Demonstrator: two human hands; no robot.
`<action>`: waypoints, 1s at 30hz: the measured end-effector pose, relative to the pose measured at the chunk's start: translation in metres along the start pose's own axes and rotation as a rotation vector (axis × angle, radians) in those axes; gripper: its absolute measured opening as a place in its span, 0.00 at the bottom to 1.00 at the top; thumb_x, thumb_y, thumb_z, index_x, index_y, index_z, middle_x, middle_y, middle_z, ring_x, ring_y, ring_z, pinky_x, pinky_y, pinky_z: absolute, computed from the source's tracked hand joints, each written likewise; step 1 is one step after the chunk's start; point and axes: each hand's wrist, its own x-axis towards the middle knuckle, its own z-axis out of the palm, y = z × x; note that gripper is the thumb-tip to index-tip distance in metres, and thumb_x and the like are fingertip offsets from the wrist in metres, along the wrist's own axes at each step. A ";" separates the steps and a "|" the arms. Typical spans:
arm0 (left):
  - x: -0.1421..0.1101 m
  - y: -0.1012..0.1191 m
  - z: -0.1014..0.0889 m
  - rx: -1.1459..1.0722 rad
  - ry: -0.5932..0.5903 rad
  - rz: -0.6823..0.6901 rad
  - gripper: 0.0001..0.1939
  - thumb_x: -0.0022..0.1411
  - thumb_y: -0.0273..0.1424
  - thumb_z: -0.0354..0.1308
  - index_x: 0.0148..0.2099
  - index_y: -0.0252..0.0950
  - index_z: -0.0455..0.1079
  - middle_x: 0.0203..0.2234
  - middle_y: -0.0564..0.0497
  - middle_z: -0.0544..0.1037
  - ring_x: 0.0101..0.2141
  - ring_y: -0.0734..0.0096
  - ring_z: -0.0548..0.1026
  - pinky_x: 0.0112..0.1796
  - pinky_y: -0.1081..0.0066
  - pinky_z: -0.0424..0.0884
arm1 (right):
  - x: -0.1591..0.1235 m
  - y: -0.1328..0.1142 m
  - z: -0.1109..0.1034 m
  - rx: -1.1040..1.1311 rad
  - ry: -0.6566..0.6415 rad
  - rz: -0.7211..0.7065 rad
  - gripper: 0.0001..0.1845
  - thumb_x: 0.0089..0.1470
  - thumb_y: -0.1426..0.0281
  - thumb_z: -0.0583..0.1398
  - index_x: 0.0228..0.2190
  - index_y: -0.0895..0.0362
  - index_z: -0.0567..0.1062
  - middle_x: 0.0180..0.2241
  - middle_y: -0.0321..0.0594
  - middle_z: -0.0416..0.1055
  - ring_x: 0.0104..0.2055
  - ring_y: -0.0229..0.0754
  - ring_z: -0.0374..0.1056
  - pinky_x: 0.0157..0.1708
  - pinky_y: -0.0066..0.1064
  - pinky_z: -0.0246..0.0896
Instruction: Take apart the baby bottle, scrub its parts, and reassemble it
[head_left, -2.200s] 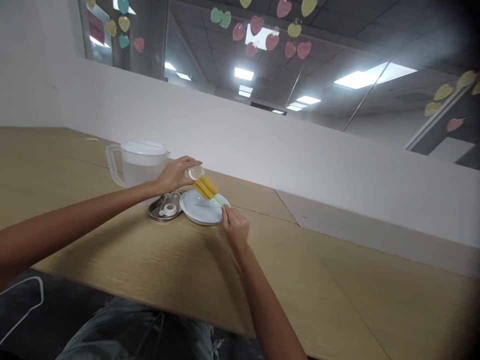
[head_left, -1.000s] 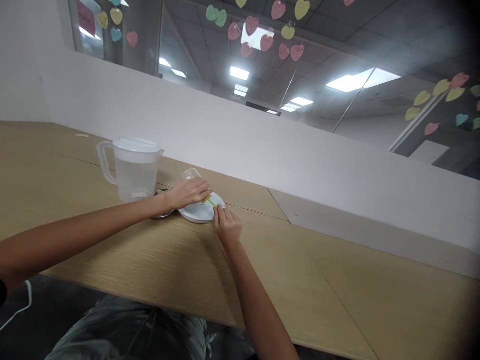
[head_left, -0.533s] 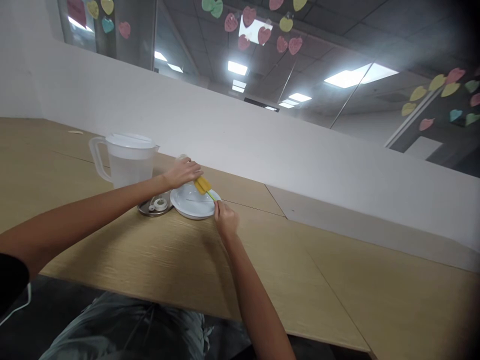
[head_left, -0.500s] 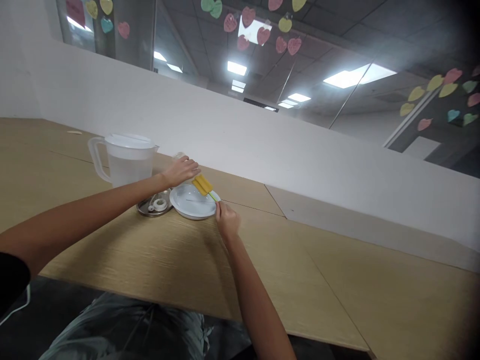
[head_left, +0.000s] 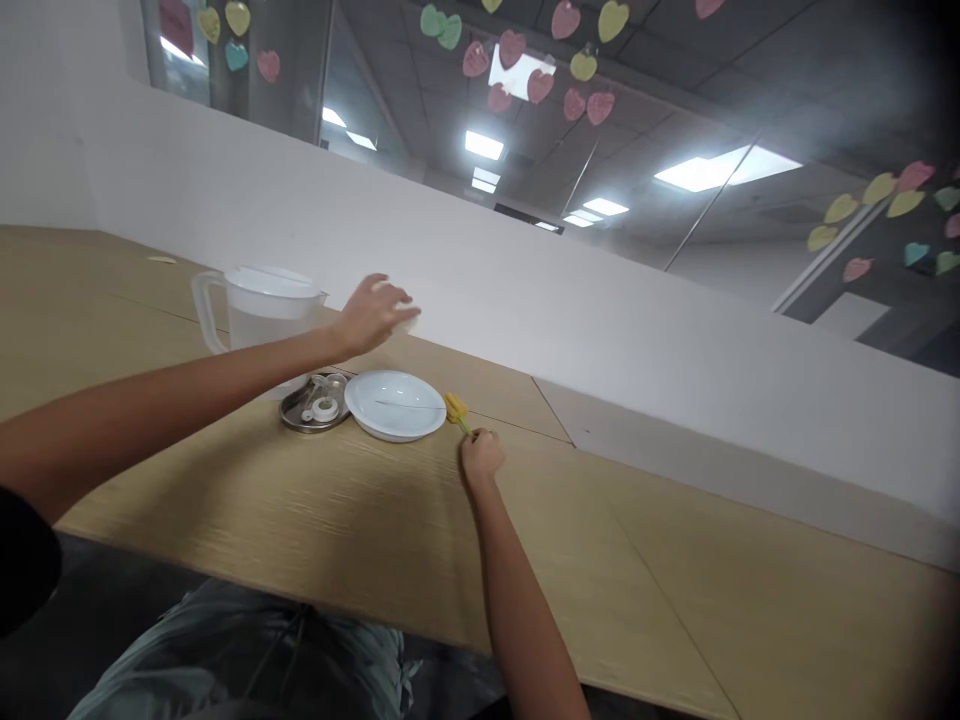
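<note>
The brush [head_left: 455, 408] has moved from above the bowl [head_left: 397, 432] to low on its right, and the left hand [head_left: 373, 318] has risen a little. On the worktop [head_left: 637, 550], the lidded pitcher [head_left: 270, 322] stands partly behind the left forearm; the bowl sits right of the tray [head_left: 304, 429], which bears a white ring [head_left: 323, 416]. The left grip is curled round a pale vessel [head_left: 407, 322] (only a sliver shows); the right hand [head_left: 484, 455] holds the brush by its handle. Loose left fingers could let the vessel fall from that height, and a leftward swing of the brush could knock the nearby bowl. Brush and vessel, close together in the earlier frame, are now well apart.
</note>
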 end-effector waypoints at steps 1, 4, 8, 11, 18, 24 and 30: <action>-0.004 0.006 -0.004 -0.028 0.083 -0.157 0.16 0.56 0.33 0.57 0.49 0.38 0.70 0.41 0.45 0.73 0.44 0.60 0.69 0.48 0.55 0.61 | -0.001 -0.001 0.001 -0.013 -0.015 -0.016 0.09 0.52 0.74 0.56 0.31 0.62 0.77 0.34 0.51 0.72 0.30 0.43 0.69 0.27 0.29 0.55; -0.025 0.034 -0.015 -0.256 0.144 -0.408 0.29 0.47 0.45 0.63 0.49 0.36 0.70 0.38 0.46 0.75 0.37 0.62 0.72 0.39 0.64 0.68 | -0.002 -0.003 0.001 -0.043 -0.049 -0.059 0.10 0.52 0.74 0.56 0.32 0.62 0.77 0.34 0.52 0.72 0.33 0.43 0.70 0.29 0.29 0.56; -0.068 0.077 -0.019 -0.460 0.074 -0.361 0.28 0.47 0.50 0.61 0.45 0.37 0.72 0.41 0.47 0.76 0.41 0.60 0.72 0.43 0.63 0.66 | -0.003 -0.006 0.000 -0.068 -0.071 -0.115 0.09 0.51 0.74 0.56 0.30 0.62 0.77 0.32 0.53 0.73 0.36 0.45 0.69 0.31 0.30 0.56; -0.098 0.097 -0.009 -0.470 -0.015 -0.303 0.27 0.48 0.50 0.61 0.45 0.38 0.72 0.39 0.48 0.77 0.41 0.59 0.71 0.46 0.60 0.63 | -0.005 -0.008 0.000 -0.069 -0.062 -0.150 0.08 0.50 0.73 0.57 0.32 0.61 0.76 0.31 0.52 0.74 0.37 0.47 0.69 0.32 0.30 0.56; -0.127 0.107 0.021 -0.520 -0.102 -0.433 0.35 0.50 0.50 0.59 0.55 0.37 0.62 0.41 0.45 0.73 0.45 0.58 0.67 0.47 0.60 0.62 | -0.010 -0.014 -0.004 0.006 -0.001 -0.189 0.13 0.55 0.70 0.54 0.39 0.63 0.74 0.32 0.52 0.74 0.38 0.47 0.68 0.37 0.33 0.55; -0.134 0.106 0.027 -0.525 -0.142 -0.437 0.34 0.50 0.49 0.60 0.55 0.39 0.61 0.39 0.47 0.73 0.44 0.57 0.67 0.48 0.58 0.60 | -0.005 -0.024 -0.001 0.331 0.011 -0.277 0.25 0.63 0.64 0.40 0.52 0.59 0.66 0.47 0.46 0.70 0.46 0.40 0.67 0.42 0.29 0.59; -0.135 0.109 0.030 -0.504 -0.142 -0.392 0.35 0.50 0.50 0.59 0.56 0.40 0.59 0.41 0.46 0.73 0.44 0.57 0.67 0.50 0.57 0.57 | -0.010 -0.028 0.006 0.620 -0.145 -0.321 0.26 0.62 0.59 0.42 0.50 0.58 0.69 0.51 0.44 0.67 0.53 0.41 0.63 0.50 0.32 0.56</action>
